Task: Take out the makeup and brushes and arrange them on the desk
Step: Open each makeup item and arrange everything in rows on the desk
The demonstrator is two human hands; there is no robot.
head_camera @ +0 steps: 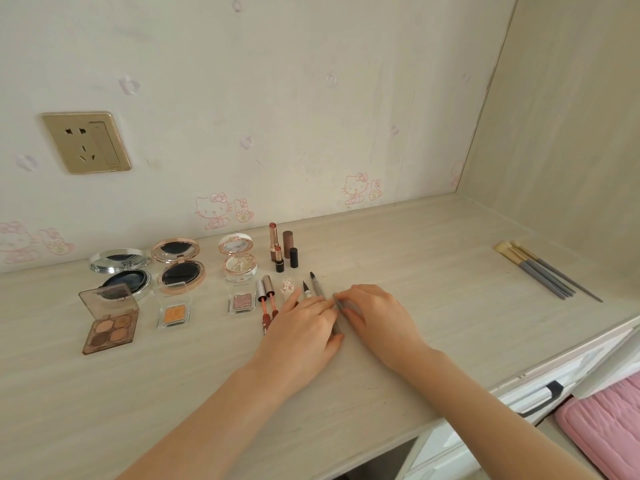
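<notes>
Makeup lies in rows on the pale desk (415, 258): open compacts (180, 268), an eyeshadow palette (110, 320), two small shadow pots (172, 312), upright lipsticks (277, 249), lip glosses (266, 299) and two uncapped liner pens (317, 285). My left hand (304, 327) lies over the lower ends of the pens. A grey pen (341, 308) runs between my hands, and my right hand (374, 317) pinches it at the fingertips. My left fingers touch the same pen. Several grey-handled brushes (543, 271) lie at the far right.
The wall with cartoon stickers and a gold socket (86, 142) runs close behind the makeup. A side panel (571, 133) closes the desk on the right. Below the desk's right edge are a drawer handle (550, 393) and a pink cushion (609, 424).
</notes>
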